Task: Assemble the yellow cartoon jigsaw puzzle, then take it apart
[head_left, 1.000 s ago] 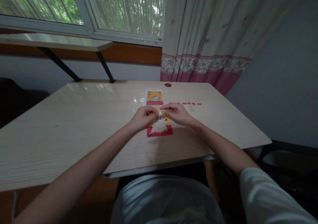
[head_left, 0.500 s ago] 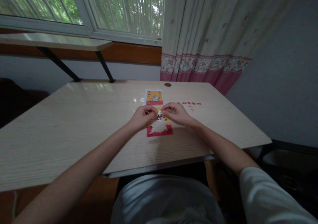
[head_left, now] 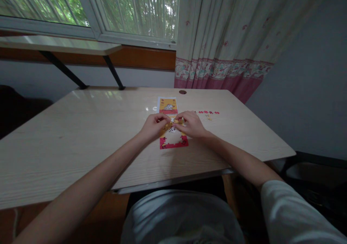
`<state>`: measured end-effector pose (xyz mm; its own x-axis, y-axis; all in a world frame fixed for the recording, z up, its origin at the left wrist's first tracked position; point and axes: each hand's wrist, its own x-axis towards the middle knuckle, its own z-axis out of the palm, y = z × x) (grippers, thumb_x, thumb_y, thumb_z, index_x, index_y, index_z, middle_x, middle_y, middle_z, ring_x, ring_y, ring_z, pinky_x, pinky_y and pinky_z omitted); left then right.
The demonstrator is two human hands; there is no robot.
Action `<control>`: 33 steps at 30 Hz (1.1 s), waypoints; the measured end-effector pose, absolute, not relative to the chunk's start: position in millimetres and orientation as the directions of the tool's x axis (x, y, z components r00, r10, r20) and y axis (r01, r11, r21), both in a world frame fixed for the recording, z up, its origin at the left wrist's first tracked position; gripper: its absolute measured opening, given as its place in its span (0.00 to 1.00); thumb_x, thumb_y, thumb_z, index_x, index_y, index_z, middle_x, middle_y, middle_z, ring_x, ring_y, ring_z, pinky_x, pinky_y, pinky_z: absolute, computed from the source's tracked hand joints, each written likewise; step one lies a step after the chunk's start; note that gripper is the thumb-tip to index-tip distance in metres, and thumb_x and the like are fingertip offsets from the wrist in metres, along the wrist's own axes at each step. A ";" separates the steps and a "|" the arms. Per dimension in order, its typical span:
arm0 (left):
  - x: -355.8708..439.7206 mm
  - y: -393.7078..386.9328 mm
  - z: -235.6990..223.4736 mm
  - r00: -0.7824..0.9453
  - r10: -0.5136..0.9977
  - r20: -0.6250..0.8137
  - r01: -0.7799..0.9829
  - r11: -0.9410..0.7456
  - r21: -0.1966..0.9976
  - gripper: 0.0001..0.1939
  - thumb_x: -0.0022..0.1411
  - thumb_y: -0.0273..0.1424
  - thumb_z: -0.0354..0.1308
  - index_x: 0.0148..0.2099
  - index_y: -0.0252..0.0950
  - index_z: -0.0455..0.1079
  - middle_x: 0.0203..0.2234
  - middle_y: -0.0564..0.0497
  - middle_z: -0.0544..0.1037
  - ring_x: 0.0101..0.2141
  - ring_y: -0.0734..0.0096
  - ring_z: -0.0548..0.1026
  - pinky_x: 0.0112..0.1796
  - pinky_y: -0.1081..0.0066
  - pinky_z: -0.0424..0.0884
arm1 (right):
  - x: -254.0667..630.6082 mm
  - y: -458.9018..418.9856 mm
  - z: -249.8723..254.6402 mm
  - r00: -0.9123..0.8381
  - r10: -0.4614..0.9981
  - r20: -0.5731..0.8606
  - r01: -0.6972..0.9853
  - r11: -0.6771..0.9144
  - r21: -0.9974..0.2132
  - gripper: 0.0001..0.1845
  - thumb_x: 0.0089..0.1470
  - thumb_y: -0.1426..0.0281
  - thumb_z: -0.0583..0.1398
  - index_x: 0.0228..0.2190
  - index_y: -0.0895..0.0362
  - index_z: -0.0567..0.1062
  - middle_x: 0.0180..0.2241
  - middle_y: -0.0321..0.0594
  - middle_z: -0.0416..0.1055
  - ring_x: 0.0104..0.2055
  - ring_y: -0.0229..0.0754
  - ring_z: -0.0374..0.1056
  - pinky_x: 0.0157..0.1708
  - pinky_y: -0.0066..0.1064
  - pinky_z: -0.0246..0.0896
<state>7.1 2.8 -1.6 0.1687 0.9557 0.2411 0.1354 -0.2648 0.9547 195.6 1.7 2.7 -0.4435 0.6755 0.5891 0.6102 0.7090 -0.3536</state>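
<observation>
A small jigsaw puzzle (head_left: 173, 142) with a pink border and yellow inside lies on the wooden table (head_left: 81, 139) in front of me, its middle still bare. My left hand (head_left: 153, 125) and my right hand (head_left: 191, 124) meet over its upper part, fingers pinched together on small puzzle pieces at about the same spot. Just beyond my hands lies the reference picture card (head_left: 168, 105), yellow with an animal on it. What exactly each fingertip grips is too small to make out.
A row of loose pink puzzle pieces (head_left: 207, 112) lies right of the card. A round cable hole (head_left: 182, 92) sits near the table's far edge. A window with a shelf (head_left: 59, 43) is behind, a curtain (head_left: 222, 38) to the right.
My right hand has slid slightly left and closer to my left hand over the puzzle's top. Little else differs.
</observation>
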 end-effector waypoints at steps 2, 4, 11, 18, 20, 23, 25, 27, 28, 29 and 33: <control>6.8 2.8 -2.2 0.164 0.954 0.249 0.135 -0.272 0.953 0.05 0.47 0.30 0.58 0.24 0.34 0.71 0.21 0.52 0.73 0.26 0.72 0.69 0.32 0.70 0.66 | 195.9 1.6 2.1 -0.439 0.672 0.596 0.611 0.710 -0.350 0.16 0.52 0.58 0.60 0.37 0.57 0.74 0.34 0.42 0.73 0.35 0.41 0.66 0.40 0.34 0.52; 6.6 2.8 -3.2 0.171 0.953 0.250 0.126 -0.272 0.954 0.05 0.48 0.31 0.58 0.25 0.34 0.72 0.21 0.53 0.73 0.26 0.72 0.69 0.32 0.69 0.66 | 196.7 2.3 1.4 -0.443 0.660 0.607 0.605 0.720 -0.340 0.16 0.53 0.58 0.59 0.39 0.56 0.74 0.36 0.43 0.74 0.37 0.42 0.66 0.41 0.34 0.52; 6.5 2.7 -5.3 0.216 0.946 0.242 0.143 -0.276 0.951 0.06 0.49 0.32 0.58 0.26 0.34 0.72 0.22 0.52 0.74 0.26 0.73 0.69 0.32 0.69 0.66 | 199.9 4.2 2.7 -0.476 0.608 0.636 0.564 0.765 -0.310 0.13 0.53 0.61 0.60 0.37 0.57 0.75 0.33 0.42 0.74 0.38 0.41 0.67 0.41 0.34 0.53; -1.1 3.2 -3.6 0.307 0.891 0.335 0.430 -0.444 0.786 0.08 0.54 0.30 0.55 0.31 0.33 0.74 0.27 0.48 0.76 0.28 0.72 0.69 0.31 0.71 0.64 | 215.8 13.3 3.2 -0.589 0.694 0.413 0.539 0.719 -0.440 0.10 0.50 0.65 0.62 0.33 0.58 0.76 0.32 0.40 0.73 0.35 0.38 0.67 0.37 0.29 0.55; -4.1 2.8 -2.2 0.378 0.855 0.355 0.496 -0.511 0.702 0.08 0.54 0.28 0.54 0.32 0.34 0.75 0.28 0.48 0.76 0.30 0.70 0.70 0.33 0.70 0.64 | 218.8 16.0 0.5 -0.643 0.700 0.309 0.538 0.701 -0.468 0.08 0.48 0.67 0.63 0.32 0.58 0.76 0.32 0.39 0.73 0.34 0.37 0.66 0.36 0.28 0.56; -6.4 1.8 -1.0 0.499 0.783 0.373 0.534 -0.616 0.580 0.10 0.52 0.24 0.52 0.33 0.34 0.75 0.30 0.47 0.75 0.33 0.68 0.71 0.36 0.69 0.66 | 220.0 18.1 -3.1 -0.671 0.696 0.256 0.540 0.695 -0.474 0.09 0.47 0.68 0.64 0.32 0.59 0.76 0.31 0.39 0.72 0.33 0.37 0.65 0.35 0.27 0.56; -6.6 1.2 -1.5 0.557 0.743 0.371 0.545 -0.664 0.511 0.11 0.52 0.23 0.52 0.34 0.34 0.75 0.30 0.47 0.75 0.34 0.67 0.71 0.38 0.67 0.67 | 219.7 18.4 -4.0 -0.673 0.693 0.259 0.538 0.699 -0.471 0.10 0.47 0.68 0.64 0.33 0.59 0.76 0.31 0.39 0.72 0.32 0.36 0.64 0.33 0.26 0.55; -6.4 0.7 -2.8 0.598 0.720 0.352 0.560 -0.690 0.459 0.12 0.53 0.23 0.52 0.36 0.35 0.75 0.31 0.47 0.74 0.36 0.66 0.71 0.40 0.67 0.67 | 219.6 18.1 -3.5 -0.676 0.690 0.258 0.539 0.702 -0.467 0.10 0.47 0.68 0.64 0.33 0.59 0.77 0.30 0.39 0.71 0.32 0.36 0.63 0.33 0.26 0.54; -6.3 0.5 -3.6 0.615 0.712 0.338 0.568 -0.698 0.437 0.12 0.54 0.23 0.51 0.37 0.35 0.75 0.32 0.47 0.74 0.37 0.66 0.71 0.41 0.66 0.67 | 219.7 17.8 -2.9 -0.677 0.690 0.256 0.540 0.702 -0.464 0.10 0.47 0.68 0.64 0.33 0.59 0.77 0.30 0.39 0.71 0.32 0.36 0.63 0.33 0.26 0.54; -6.4 0.4 -4.4 0.631 0.704 0.325 0.574 -0.706 0.415 0.13 0.54 0.23 0.51 0.38 0.35 0.76 0.32 0.47 0.73 0.37 0.66 0.71 0.41 0.66 0.67 | 219.9 17.4 -2.2 -0.678 0.690 0.252 0.544 0.702 -0.459 0.10 0.47 0.68 0.64 0.33 0.59 0.77 0.31 0.39 0.71 0.32 0.36 0.63 0.33 0.26 0.54; -6.9 0.5 -7.2 0.686 0.665 0.297 0.579 -0.745 0.332 0.15 0.55 0.23 0.51 0.42 0.35 0.76 0.34 0.45 0.72 0.38 0.64 0.70 0.42 0.65 0.67 | 221.2 16.5 0.0 -0.687 0.689 0.233 0.555 0.703 -0.445 0.11 0.47 0.66 0.63 0.34 0.58 0.76 0.32 0.39 0.72 0.33 0.37 0.64 0.34 0.27 0.55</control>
